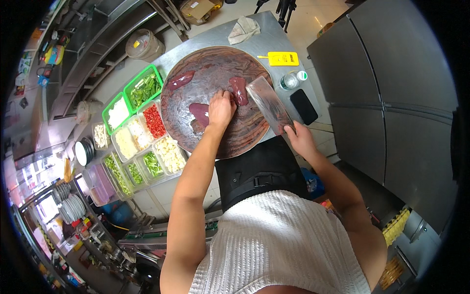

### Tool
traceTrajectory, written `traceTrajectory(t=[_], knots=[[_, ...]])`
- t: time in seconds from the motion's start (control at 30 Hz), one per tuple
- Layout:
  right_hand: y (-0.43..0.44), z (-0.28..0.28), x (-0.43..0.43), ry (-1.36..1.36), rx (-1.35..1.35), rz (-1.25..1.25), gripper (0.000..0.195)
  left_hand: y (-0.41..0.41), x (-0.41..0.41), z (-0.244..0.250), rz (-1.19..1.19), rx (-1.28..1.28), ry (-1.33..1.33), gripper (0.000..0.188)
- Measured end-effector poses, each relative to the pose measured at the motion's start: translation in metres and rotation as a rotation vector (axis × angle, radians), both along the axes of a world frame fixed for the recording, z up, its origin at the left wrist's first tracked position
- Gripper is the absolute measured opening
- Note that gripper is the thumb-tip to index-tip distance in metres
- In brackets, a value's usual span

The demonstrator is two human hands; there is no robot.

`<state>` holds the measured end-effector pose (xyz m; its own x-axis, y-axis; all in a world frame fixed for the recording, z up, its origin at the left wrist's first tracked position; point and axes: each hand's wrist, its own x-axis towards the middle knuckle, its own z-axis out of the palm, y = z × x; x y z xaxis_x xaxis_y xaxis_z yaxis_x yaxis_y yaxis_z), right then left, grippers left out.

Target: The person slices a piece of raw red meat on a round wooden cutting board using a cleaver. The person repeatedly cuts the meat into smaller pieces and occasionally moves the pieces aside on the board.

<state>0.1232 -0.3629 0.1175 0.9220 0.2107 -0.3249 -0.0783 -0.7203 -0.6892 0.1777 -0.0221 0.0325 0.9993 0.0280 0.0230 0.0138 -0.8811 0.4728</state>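
Note:
A large round wooden chopping block lies before me with several pieces of dark red organ meat, possibly liver, on it. My left hand rests on the block, its fingers curled and their tips partly hidden. It covers one end of a meat piece; another piece lies just beyond its fingertips. Whether the fingers grip anything cannot be told. A third piece is near the block's far left rim. My right hand holds a broad cleaver by the handle, its wet blade angled over the block's right edge.
Left of the block stand clear tubs of chopped red pepper, garlic and greens, plus a green basket. To the right are a bottle, a phone and a yellow item. A cloth lies behind.

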Motion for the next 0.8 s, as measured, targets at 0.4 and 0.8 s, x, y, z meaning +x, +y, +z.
traceTrajectory(t=[0.4,0.8], knots=[[0.059,-0.007,0.043,-0.21,-0.005,0.355,0.025,0.115,-0.132,0.067,0.678,-1.11,-0.085,0.013],[0.089,-0.003,0.087,-0.21,-0.247,0.779,0.032,-0.099,-0.58,0.016,1.866,-1.463,-0.122,0.012]])
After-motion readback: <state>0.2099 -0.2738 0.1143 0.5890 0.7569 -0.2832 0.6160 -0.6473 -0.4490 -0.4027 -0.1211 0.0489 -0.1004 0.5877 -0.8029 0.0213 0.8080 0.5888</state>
